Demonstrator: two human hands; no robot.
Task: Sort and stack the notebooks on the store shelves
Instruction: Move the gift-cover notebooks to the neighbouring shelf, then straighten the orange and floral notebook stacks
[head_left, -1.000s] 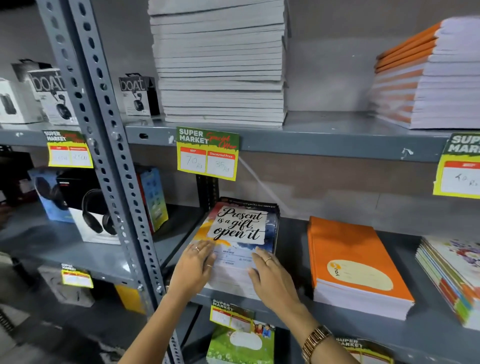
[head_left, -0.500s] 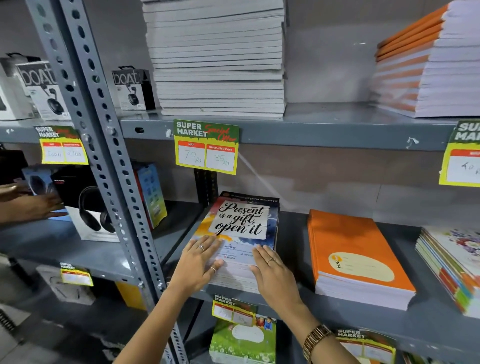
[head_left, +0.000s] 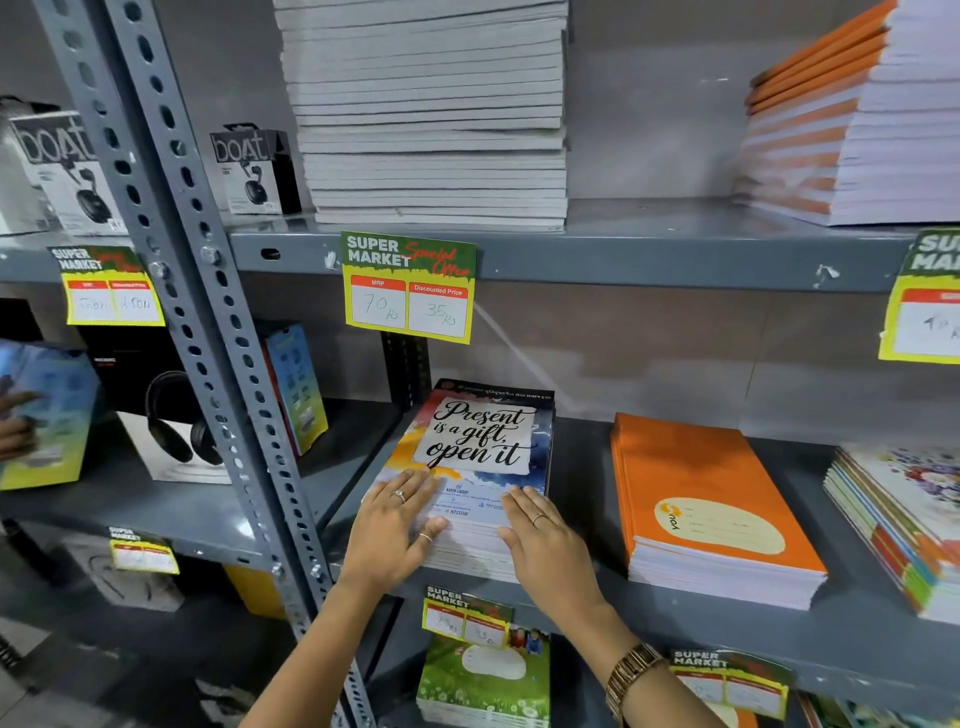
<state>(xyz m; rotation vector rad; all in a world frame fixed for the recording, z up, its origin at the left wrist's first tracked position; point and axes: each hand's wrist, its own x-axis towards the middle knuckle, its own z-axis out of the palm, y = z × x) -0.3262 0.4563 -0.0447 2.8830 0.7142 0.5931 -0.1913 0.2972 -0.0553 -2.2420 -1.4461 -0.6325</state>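
A stack of notebooks with a "Present is a gift, open it" cover lies on the middle grey shelf. My left hand lies flat on the stack's near left corner. My right hand rests flat on its near right edge, fingers together. To the right lie an orange notebook stack and a multicoloured stack. On the upper shelf stand a tall grey-white stack and an orange-spined stack.
A perforated metal upright borders the stack on the left. Beyond it stand headphone boxes and earbud boxes. Another person's hand holds a box at far left. Price tags hang off shelf edges. Green notebooks lie below.
Both hands have slid slightly forward on the stack, pressing it square. At far left, another person's hand has come in and holds a blue box.
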